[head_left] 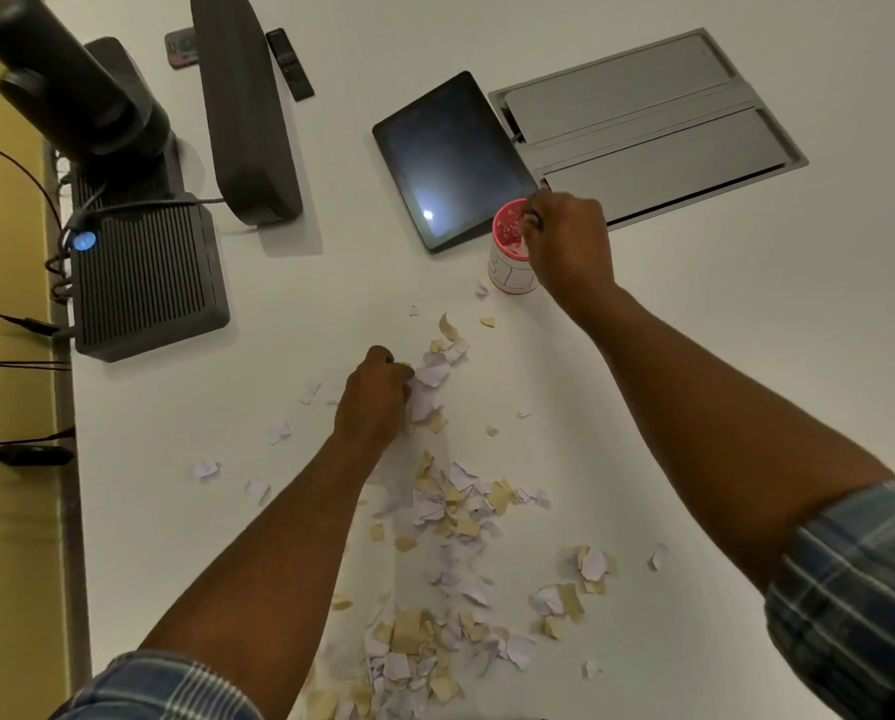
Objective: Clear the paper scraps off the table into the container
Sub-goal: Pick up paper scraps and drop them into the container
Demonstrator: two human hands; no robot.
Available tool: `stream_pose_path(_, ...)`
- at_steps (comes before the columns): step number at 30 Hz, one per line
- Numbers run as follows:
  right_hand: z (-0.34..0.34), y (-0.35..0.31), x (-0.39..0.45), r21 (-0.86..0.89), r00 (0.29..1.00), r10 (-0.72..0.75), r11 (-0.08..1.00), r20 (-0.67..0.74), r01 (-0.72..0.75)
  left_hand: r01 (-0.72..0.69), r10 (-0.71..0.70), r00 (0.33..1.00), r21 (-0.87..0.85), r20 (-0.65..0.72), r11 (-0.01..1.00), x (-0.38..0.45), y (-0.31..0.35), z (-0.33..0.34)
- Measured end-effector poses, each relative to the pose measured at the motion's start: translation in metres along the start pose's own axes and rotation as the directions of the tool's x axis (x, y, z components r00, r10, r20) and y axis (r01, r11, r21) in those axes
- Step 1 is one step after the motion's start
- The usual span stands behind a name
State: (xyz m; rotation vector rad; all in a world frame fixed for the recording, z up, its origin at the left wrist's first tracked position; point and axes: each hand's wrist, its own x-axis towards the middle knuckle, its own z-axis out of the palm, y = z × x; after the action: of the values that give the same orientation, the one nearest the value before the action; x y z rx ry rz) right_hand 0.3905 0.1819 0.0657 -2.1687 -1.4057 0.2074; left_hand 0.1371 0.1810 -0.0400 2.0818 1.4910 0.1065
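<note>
- Head view, centre right of the frame: the right hand (565, 246) is hanging over the container (510, 252), a small pink-rimmed cup, with its fingers bunched at the rim and a pale sliver of paper showing between them. I'm reading this as scraps being let go into the cup, though I cannot tell how tightly the fingers are closing.
- Middle of the frame: the left hand (375, 402) is pressing down at the top of the paper scraps (450, 506), knuckles up, fingers curled around a small clump of pale pieces. It looks to be gathering the next load while the other hand is emptying, so both are working in turn.
- Lower centre: most of the scraps are lying loose on the white table (695, 330), white and tan bits trailing from the left hand down to the bottom edge, with strays scattered to either side. One bit is sitting just beside the cup's base.
- The cup is standing upright past the far end of the pile, just beside the dark tablet (450, 158), probably so either hand can be reaching it easily.
- Judging by what is lying about, the job is far from finished.
- Upper left: the black box (146, 278) with its cables is sitting well apart from the mess.
</note>
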Motion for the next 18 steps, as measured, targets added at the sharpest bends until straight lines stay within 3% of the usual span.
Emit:
stream_pose_path(3,0.004,-0.001,0.020,-0.049,1.000,-0.006,0.999,0.018,0.007,0.030,-0.031,0.999,-0.058,-0.022,0.998,-0.007,-0.007,-0.003)
stream_pose_path(9,0.012,-0.004,0.043,-0.343,0.950,0.104,0.939,0.296,0.004,-0.075,0.074,0.997,-0.055,-0.022,0.996,-0.028,-0.004,-0.014)
stream_pose_path(12,0.014,-0.005,0.042,-0.385,0.934,0.133,0.923,0.331,0.006,-0.090,0.089,0.995,-0.042,-0.039,0.995,-0.035,-0.002,-0.015)
stream_pose_path(14,0.015,-0.007,0.036,-0.368,0.953,0.113,0.930,0.282,-0.001,-0.085,0.085,0.996,-0.016,-0.035,0.996,-0.040,-0.001,-0.013)
stream_pose_path(18,0.022,-0.010,0.008,-0.230,0.992,-0.122,0.966,-0.010,0.117,-0.077,0.079,0.996,0.076,-0.028,0.994,-0.048,-0.002,-0.010)
